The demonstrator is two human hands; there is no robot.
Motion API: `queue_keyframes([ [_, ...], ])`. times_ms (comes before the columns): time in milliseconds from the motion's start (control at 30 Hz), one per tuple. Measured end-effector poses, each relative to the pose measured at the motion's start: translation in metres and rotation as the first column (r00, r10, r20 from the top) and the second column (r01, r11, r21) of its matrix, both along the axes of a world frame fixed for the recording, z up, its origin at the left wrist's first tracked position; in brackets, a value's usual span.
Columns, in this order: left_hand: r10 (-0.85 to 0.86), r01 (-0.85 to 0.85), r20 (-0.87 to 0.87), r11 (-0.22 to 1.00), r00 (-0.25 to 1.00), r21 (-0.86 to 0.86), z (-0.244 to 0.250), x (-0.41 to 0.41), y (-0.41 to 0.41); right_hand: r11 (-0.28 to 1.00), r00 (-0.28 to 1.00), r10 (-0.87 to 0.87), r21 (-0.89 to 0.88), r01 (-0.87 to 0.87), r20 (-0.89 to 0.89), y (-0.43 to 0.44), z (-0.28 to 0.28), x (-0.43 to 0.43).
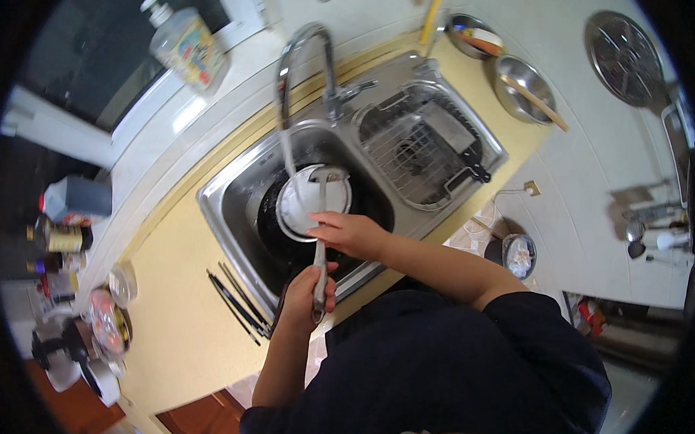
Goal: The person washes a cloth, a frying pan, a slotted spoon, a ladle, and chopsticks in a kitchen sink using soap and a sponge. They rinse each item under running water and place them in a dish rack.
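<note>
My left hand [305,299] grips the handle of a metal spatula [323,198] near the sink's front edge. The fingers of my right hand [351,234] are at its shaft, higher up. The spatula's head lies over a white bowl [293,210] in the left basin [240,183]. Under the bowl is a dark, round pan [271,251], partly hidden by my hands. Water [288,156] runs from the curved chrome faucet [284,93] into the bowl.
The right basin holds a wire rack [400,169] with a cleaver [450,127] on it. Black strips [236,304] lie left of the sink. Steel bowls [521,87] stand at the right. A pump bottle [186,47] is on the windowsill, and covered food [107,320] at far left.
</note>
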State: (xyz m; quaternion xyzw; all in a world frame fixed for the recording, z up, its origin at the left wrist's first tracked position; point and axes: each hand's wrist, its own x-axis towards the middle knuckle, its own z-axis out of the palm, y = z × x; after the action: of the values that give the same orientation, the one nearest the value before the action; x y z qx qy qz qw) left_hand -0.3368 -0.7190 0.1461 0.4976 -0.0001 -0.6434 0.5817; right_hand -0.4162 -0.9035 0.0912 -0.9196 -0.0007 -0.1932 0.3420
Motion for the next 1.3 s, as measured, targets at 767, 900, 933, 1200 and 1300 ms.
queue_keyframes([
  [767,-0.011,0.043,0.296,0.994,0.955,-0.103,0.003,-0.136,-0.159,-0.378,-0.478,-0.862,0.412,0.829,0.171,-0.229,0.133,-0.669],
  [900,-0.034,0.07,0.436,0.995,0.899,-0.068,0.008,-0.162,-0.191,-0.71,-0.75,-0.657,0.268,0.652,0.083,-0.229,0.192,-0.76],
  [933,-0.027,0.058,0.432,0.997,0.902,-0.059,0.014,-0.171,-0.198,-0.72,-0.759,-0.649,0.278,0.635,0.054,-0.23,0.199,-0.779],
  [1200,-0.035,0.1,0.448,0.987,0.893,-0.124,0.014,-0.186,-0.222,-0.747,-0.776,-0.63,0.298,0.595,-0.032,-0.242,0.216,-0.812],
  [1300,-0.045,0.105,0.444,0.988,0.895,-0.111,0.015,-0.186,-0.224,-0.771,-0.792,-0.61,0.249,0.586,-0.025,-0.244,0.206,-0.811],
])
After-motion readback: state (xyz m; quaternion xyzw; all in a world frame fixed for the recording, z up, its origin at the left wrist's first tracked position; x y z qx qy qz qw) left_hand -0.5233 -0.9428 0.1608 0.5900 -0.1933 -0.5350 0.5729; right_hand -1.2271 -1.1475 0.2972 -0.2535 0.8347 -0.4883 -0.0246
